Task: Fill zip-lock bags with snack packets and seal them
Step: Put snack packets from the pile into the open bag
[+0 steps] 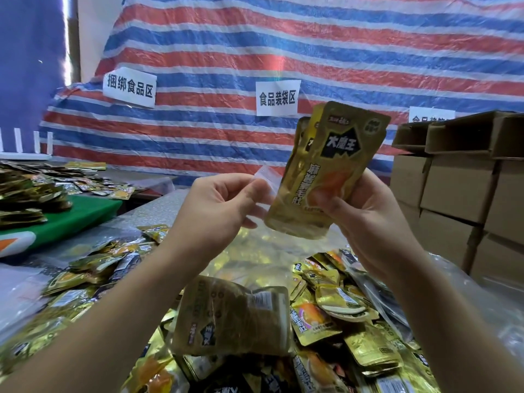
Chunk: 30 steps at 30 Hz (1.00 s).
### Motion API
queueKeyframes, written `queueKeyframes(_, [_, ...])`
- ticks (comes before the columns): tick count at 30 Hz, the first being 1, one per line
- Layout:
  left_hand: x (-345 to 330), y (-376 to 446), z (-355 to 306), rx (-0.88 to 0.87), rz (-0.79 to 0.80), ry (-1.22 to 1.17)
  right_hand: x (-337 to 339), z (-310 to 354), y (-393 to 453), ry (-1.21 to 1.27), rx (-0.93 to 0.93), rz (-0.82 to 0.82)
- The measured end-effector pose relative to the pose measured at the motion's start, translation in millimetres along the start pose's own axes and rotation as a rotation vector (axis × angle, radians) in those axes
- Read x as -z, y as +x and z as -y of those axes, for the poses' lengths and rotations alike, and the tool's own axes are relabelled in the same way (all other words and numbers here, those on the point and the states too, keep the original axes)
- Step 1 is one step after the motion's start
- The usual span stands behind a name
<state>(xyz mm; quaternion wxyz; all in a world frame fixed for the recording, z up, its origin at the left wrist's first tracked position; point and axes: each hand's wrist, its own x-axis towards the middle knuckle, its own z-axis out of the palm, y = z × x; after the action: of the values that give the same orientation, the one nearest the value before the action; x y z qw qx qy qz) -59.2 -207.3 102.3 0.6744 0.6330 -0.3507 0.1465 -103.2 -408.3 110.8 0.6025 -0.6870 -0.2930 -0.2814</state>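
My right hand (374,219) grips a small stack of gold snack packets (334,165) upright, thumb across their lower front. My left hand (218,205) pinches the edge of a clear zip-lock bag (266,180) right beside the packets, at chest height above the table. Whether the packets' lower ends sit inside the bag, I cannot tell. Below my hands lies a filled zip-lock bag (232,319) of gold packets on top of a heap of loose packets (340,313).
Stacked cardboard boxes (459,188) stand at the right. More packets are piled on a green board (85,214) at the left. A red, white and blue striped tarp (255,66) with paper signs hangs behind the table.
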Motion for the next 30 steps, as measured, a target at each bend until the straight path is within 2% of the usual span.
queueKeyframes(3, [-1,1,2,0.003,0.016,0.007,1,-1,-2,-0.1,-0.049,0.07])
queueKeyframes(8, [0,3,6,0.015,-0.053,0.011,10,0,-4,-0.395,-0.184,0.232])
queueKeyframes(12, [-3,1,9,-0.009,-0.051,0.035,17,6,-4,-0.581,-0.256,0.296])
queueKeyframes(17, [-6,-1,4,-0.029,-0.054,0.004,8,15,-6,-0.687,-0.22,0.273])
queueKeyframes(21, [-9,-3,3,-0.034,-0.036,0.016,-9,15,-6,-0.645,-0.179,0.138])
queueKeyframes(24, [-7,-2,3,0.017,-0.048,-0.023,-7,15,-5,-0.619,-0.23,0.13])
queueKeyframes(27, [-6,-1,5,0.064,-0.041,-0.048,0,17,-5,-0.628,-0.302,0.19])
queueKeyframes(30, [-10,-2,7,0.052,-0.023,-0.037,1,20,-7,-0.74,-0.287,0.318])
